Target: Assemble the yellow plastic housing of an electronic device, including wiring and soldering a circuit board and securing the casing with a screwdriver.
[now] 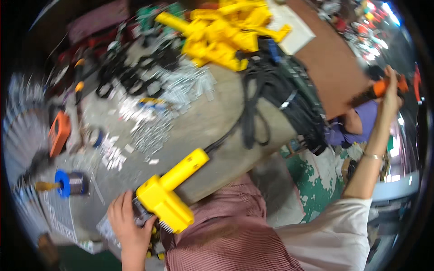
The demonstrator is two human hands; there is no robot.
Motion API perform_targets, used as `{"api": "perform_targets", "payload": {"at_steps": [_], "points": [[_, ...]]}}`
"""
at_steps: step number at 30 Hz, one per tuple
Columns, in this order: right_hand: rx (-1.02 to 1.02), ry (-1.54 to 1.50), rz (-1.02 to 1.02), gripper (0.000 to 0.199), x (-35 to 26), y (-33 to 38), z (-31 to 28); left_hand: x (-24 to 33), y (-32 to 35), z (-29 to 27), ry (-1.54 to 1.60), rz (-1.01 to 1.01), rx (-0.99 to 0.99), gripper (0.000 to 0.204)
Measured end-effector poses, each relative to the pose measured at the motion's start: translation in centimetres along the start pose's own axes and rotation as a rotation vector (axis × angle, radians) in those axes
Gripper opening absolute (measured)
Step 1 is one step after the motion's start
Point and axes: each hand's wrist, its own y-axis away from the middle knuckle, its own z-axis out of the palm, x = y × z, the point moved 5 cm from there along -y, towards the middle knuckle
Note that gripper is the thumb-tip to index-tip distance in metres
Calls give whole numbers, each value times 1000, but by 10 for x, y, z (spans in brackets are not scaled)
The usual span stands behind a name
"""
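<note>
In front of my lap, my left hand (129, 226) is closed around the end of a yellow plastic power-tool body (165, 198). The tool lies tilted at the table's near edge, and a black cord (221, 143) runs from its handle. Out to the far right, my right arm is stretched away from the table. There my right hand (392, 92) is closed on an orange and black tool (379, 88), whose kind is blurred.
Yellow housings (226, 34) are heaped at the back, beside bundled black cords (285, 86). Small metal pins (153, 135), white pieces (113, 153) and black rings (131, 77) cover the table. A blue spool (70, 183) stands left. A person in purple (366, 117) is at right.
</note>
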Motion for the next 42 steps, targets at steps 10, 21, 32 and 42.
{"api": "perform_targets", "payload": {"at_steps": [10, 21, 32, 42], "points": [[147, 619, -69, 30, 98, -60, -23, -7, 5, -4, -49, 65, 65, 79], [-123, 1265, -326, 67, 58, 34, 42, 7, -6, -12, -92, 86, -6, 83], [-1273, 460, 439, 43, 178, 133, 64, -13, 0, -3, -74, 39, 70, 84], [-1128, 659, 59, 40, 266, 70, 48, -18, 10, -16, 69, 77, 159, 84]]}}
